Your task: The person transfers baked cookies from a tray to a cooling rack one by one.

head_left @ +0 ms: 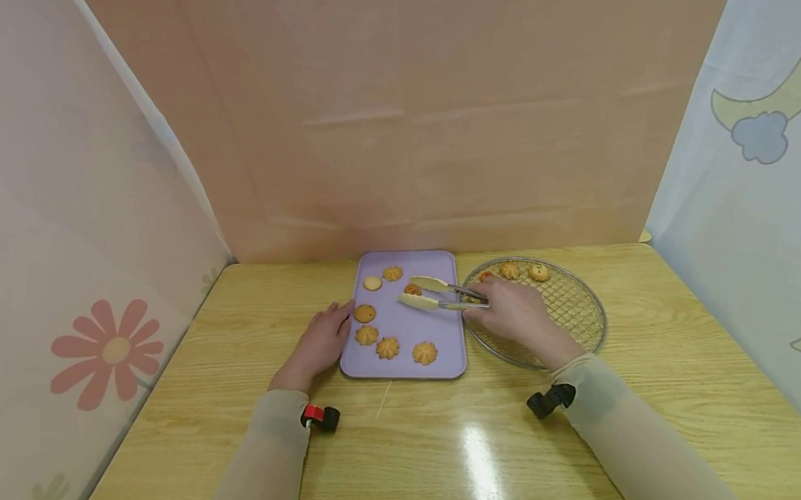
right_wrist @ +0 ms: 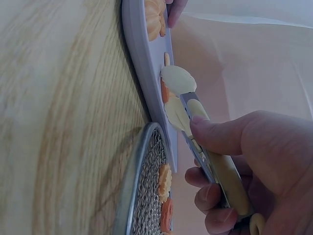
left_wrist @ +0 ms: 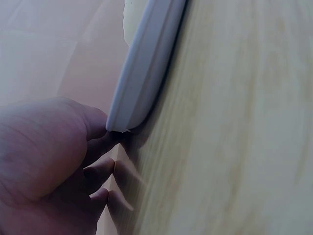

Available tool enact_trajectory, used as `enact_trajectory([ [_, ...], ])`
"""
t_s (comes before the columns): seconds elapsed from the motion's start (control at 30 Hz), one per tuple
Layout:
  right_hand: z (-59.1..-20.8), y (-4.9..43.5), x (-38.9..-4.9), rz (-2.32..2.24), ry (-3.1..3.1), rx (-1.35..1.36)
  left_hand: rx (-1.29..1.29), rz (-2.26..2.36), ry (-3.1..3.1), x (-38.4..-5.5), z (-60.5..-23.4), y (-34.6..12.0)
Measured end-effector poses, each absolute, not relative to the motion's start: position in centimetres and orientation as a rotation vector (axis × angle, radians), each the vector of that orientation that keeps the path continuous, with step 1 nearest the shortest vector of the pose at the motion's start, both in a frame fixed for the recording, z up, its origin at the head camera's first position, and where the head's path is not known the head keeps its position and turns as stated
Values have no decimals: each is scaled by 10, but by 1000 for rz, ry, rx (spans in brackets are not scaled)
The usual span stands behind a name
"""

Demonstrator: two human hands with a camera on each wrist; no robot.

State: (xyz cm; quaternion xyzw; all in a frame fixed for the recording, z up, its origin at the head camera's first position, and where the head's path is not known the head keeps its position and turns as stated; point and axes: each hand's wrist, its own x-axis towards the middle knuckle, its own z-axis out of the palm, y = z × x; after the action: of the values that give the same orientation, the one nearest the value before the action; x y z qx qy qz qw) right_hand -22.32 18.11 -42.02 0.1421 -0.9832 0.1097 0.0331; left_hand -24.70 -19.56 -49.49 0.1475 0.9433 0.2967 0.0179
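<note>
My right hand (head_left: 512, 312) grips a pair of tongs (right_wrist: 227, 183) with cream tips, thumb on one arm and fingers curled round the other. The tongs' tips stand on either side of a small reddish-brown cookie (head_left: 412, 289) on the lilac tray (head_left: 413, 362); whether they squeeze it, I cannot tell. At the tray's left edge, my left hand (head_left: 320, 343) holds the rim between thumb and index finger, as the left wrist view shows. Several other cookies lie on the tray, including a flower-shaped one (head_left: 425, 353) near the front and a pale round one (head_left: 372, 282) at the back.
A round wire-mesh rack (head_left: 576, 309) with a metal rim stands against the tray's right side, partly under my right hand. Cookies lie along its back, among them a round one (head_left: 539, 272). A wooden table (head_left: 666, 387) carries everything, with a cloth screen (head_left: 435, 127) behind.
</note>
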Motion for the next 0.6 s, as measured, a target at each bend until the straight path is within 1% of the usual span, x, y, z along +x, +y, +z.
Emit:
enact_trajectory([
  [0.23,-420,181,-224,344,-3023,440,428,914,2917,-246,-492,-195],
  [0.6,-422,181,-223,372,-3010,434,486,910,2954,-242,-491,-194],
])
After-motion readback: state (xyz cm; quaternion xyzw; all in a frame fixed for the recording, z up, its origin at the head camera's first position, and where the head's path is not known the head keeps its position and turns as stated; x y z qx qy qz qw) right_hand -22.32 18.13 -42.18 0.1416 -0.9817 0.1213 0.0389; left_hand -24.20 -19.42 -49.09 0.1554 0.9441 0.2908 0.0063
